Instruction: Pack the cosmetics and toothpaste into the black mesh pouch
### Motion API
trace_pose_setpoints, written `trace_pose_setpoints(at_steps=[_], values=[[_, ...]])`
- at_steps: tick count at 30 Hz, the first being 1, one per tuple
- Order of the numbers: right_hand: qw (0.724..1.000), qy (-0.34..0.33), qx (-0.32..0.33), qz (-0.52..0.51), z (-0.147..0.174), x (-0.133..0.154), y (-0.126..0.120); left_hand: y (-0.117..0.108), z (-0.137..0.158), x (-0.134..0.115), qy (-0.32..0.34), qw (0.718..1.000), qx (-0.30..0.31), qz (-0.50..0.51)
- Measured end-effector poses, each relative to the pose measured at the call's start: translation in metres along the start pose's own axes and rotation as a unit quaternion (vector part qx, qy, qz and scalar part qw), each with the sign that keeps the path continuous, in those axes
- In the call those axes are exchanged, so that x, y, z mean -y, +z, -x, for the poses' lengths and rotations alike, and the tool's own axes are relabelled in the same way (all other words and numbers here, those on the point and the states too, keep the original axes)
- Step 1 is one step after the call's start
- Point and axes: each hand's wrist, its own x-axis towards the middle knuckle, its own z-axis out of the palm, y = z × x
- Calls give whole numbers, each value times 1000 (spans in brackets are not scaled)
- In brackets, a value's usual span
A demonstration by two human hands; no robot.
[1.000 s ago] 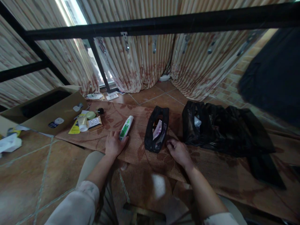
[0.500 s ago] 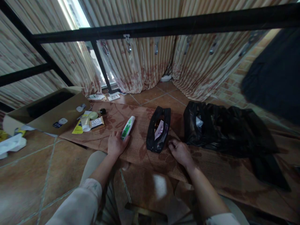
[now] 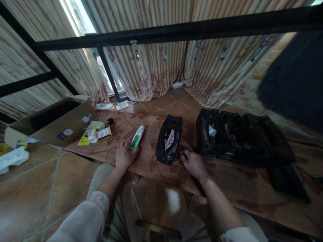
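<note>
A white and green tube, seemingly toothpaste, lies slanted on the cloth-covered bench. Its lower end sits between the thumb and fingers of my left hand, which is closed around it and rests on the cloth. Just right of it stands a small black mesh pouch with its top unzipped; a pinkish packet and something amber show inside. Beside the pouch's right side my right hand rests on the bench, its fingers curled together. I see nothing in them, and they look apart from the pouch.
Black bags with see-through panels fill the bench's right. On the left lie a silvery compact, a cream tube, a pale green round item and a black-capped jar. An open cardboard box stands behind. A black rail crosses ahead.
The view has shifted slightly, so the bags on the right appear a little further left. Both hands, the tube and the pouch keep their places on the bench.
</note>
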Motion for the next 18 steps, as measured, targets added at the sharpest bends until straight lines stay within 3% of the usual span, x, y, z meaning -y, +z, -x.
trace_pose_setpoints(at_steps=[18], values=[[1000, 3, -3, 3, 0, -1, 1, 3, 0, 3, 3, 1000, -1, -6]])
